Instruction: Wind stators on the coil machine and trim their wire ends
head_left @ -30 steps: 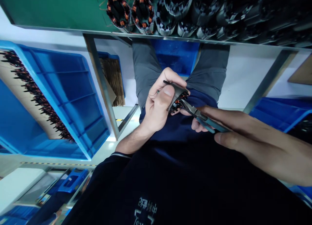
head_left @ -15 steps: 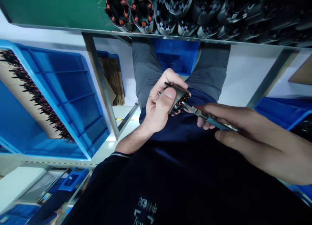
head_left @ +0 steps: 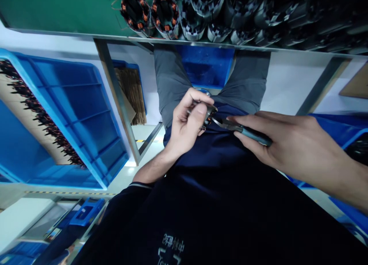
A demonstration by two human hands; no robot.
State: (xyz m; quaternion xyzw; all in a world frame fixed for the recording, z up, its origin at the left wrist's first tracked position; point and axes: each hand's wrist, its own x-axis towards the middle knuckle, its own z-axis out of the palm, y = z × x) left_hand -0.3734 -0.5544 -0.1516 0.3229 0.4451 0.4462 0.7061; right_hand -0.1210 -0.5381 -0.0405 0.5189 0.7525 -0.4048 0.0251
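The person wears a dark navy top (head_left: 218,196) of smooth, faintly glossy cloth that creases across the front. Near the bottom edge it bears a white print (head_left: 172,247): 1 row of characters above a partly cut-off emblem. The left sleeve (head_left: 123,215) is the same navy and ends in a thin pale cuff edge (head_left: 140,184). The left hand (head_left: 186,125) and right hand (head_left: 287,146) are bare. Farther off show the 2 legs of grey trousers (head_left: 172,81).

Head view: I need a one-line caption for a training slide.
Left hand holds a small motor stator over the lap while the right hand sets teal-handled pliers against it.
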